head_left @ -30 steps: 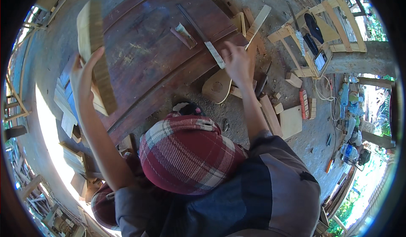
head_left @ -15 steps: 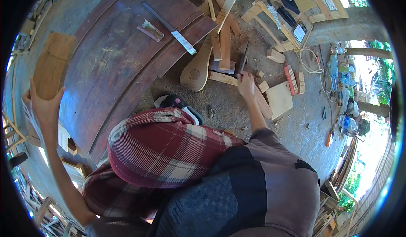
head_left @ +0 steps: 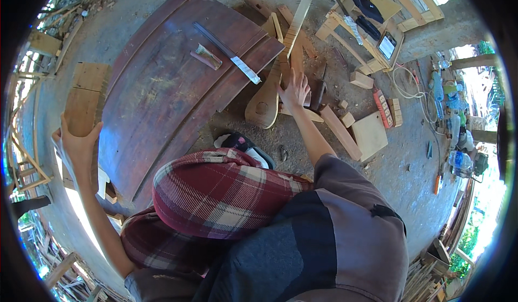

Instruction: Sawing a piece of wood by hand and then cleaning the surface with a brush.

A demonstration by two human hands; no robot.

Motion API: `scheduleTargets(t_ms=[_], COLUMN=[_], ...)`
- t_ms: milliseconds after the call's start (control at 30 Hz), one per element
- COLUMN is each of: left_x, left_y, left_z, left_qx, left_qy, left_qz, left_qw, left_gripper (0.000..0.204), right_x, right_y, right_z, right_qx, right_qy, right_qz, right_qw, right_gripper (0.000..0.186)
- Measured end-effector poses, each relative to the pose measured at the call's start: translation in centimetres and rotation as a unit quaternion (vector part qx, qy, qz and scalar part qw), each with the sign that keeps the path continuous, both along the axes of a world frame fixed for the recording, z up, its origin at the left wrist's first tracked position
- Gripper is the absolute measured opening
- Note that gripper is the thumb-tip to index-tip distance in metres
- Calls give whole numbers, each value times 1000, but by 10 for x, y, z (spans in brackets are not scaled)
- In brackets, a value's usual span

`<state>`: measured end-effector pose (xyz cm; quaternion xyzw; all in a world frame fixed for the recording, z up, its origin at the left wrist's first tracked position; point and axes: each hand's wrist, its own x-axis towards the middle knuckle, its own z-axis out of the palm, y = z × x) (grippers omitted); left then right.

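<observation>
On the far left, a thick wooden block [head_left: 85, 91] stands up beside the dark board, with a seam across its upper part. My left hand [head_left: 77, 143] grips its near end, thumb on one side and fingers on the other. My right hand [head_left: 294, 90] reaches forward with fingers spread over several wooden pieces; what lies right under the palm is hidden. Beside its fingertips lies a small wooden stringed instrument [head_left: 261, 113] with a rounded body and a fretted neck [head_left: 295, 29]. Just right of the hand rests a dark tool [head_left: 318, 95] with a thin rod.
A large dark-red wooden board [head_left: 162, 81] carries a long blade with a wrapped handle [head_left: 245, 70] and a rolled tube [head_left: 206, 57]. Wood offcuts [head_left: 341, 132], a flat panel [head_left: 371, 140] and a red tool [head_left: 382, 108] lie to the right. Plastic bottles [head_left: 459, 160] stand farther right.
My right hand has moved forward and left, away from beside the dark tool to the wooden pieces, with its fingers spreading. My left hand still grips the block. The whole view has shifted slightly.
</observation>
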<state>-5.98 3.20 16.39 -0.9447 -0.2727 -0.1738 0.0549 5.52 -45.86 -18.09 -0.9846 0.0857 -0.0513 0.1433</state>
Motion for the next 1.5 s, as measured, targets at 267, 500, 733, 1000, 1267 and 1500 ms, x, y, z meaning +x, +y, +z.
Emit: scheduleTargets(t_ms=[267,500,733,1000,1267,1500], left_x=[4,-5,11,2,6,7], left_y=[-15,-20,-35,-28,-29,-21], left_z=[-2,7,2,2,5,7], left_qx=[-23,-37,-72,-61,35,18], left_qy=[34,30,7,41,-5,-112], left_qz=[-3,15,-10,13,-62,-87], left_qw=[999,999,997,997,997,990], left_gripper=[102,99,98,101,95,93], right_x=[-5,-13,16,10,28,3], right_y=[52,63,-154,29,71,42], right_z=[-12,-47,-116,7,-45,22], right_qx=[-77,-119,187,-21,16,50], right_qy=[-111,-67,32,174,269,213], right_qz=[200,380,127,194,-45,-11], right_qw=[970,915,974,965,962,976], right_gripper=[48,26,29,34,63,52])
